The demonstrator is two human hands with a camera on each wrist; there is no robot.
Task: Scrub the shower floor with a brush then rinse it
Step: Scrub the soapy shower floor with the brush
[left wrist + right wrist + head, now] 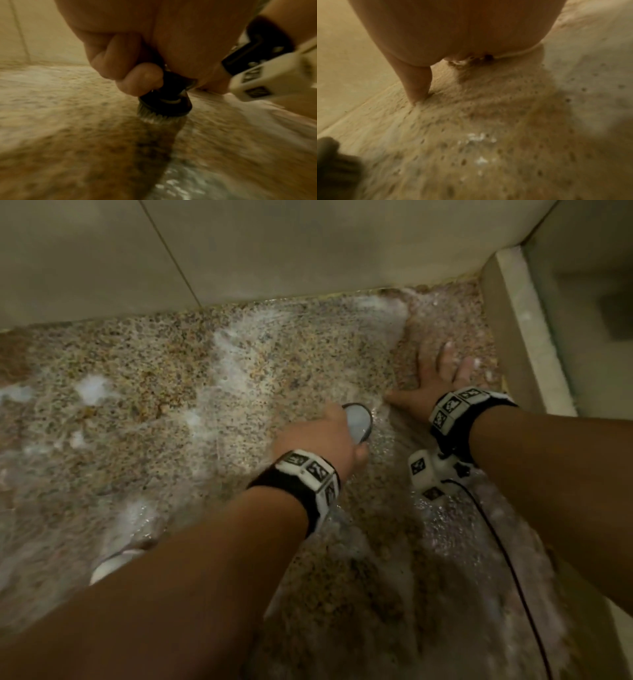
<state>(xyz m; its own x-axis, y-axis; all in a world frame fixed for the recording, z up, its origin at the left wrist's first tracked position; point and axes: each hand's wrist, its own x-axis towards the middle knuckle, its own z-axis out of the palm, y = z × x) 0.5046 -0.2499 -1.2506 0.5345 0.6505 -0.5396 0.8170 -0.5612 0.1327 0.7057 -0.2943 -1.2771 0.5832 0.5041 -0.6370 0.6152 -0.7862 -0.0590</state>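
Currently your left hand (318, 436) gripped the small, light brush (164, 102), stiff bristles pressed on the soapy, slippery shower floor (171, 371) near its right edge; your right hand (431, 381) lay flat, bracing.

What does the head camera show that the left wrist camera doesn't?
Only the head view shows the right hand spread flat on the wet floor, the foam streaks and the raised curb. Only the left wrist view shows the bristles pressed against the floor. Both show the left hand gripping the brush on the speckled shower floor.
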